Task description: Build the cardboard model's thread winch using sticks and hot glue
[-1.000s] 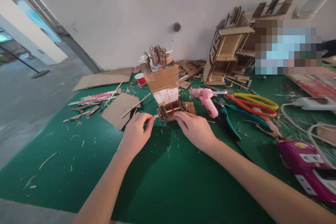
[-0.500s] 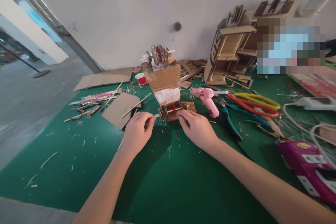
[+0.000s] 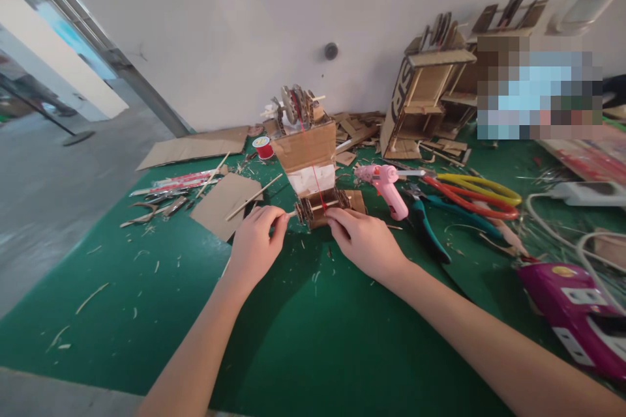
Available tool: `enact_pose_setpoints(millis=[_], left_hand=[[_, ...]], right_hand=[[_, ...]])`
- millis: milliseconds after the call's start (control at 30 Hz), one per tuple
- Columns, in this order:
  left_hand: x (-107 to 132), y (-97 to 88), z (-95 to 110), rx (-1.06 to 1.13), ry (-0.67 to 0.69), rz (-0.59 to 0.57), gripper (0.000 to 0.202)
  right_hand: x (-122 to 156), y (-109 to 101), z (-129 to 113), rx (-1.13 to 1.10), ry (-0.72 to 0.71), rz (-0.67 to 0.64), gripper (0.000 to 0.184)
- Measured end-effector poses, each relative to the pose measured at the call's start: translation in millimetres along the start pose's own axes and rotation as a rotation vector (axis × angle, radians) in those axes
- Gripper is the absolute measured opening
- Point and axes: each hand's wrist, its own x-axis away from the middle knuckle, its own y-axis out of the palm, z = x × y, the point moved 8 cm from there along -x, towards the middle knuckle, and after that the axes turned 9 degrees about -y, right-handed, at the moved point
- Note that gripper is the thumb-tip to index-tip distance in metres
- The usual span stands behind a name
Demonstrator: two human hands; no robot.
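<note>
Cardboard model (image 3: 313, 169), left hand (image 3: 255, 246), right hand (image 3: 364, 241)

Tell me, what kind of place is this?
Probably a craft or model-making workbench: a green mat strewn with cardboard offcuts, a pink glue gun, and a cardboard model under both hands.

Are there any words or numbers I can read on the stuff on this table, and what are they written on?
Big dark letters on the side of the cardboard box: cut off and seen at a slant, cannot be read for sure.
Red and white packets: print too small and blurred.
Purple toy car body: white and yellow marks, no readable text.
Red thread spool, pink glue gun, cardboard model: no text seen.
</note>
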Motion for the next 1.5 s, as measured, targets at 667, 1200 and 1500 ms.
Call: enact_pose_setpoints(millis=[667,1200,1500], left_hand=[[-2.4,1.0,-9.0,0.049,-0.097,0.014,0.018],[-6.7,5.8,-12.1,0.093,-0.086,-0.001,0.020],[-6.5,4.5,-8.0,0.104,-0.059,-0.011,0.019]], right_hand=[[10.7,-68.5,49.8,0.368,0.253,-0.337,0.043],[0.2,-74.8,67.7,0.437,0.442,-0.274,0.055],[-15.9,-31.5,7.9,-0.170,0.103,0.001,0.029]])
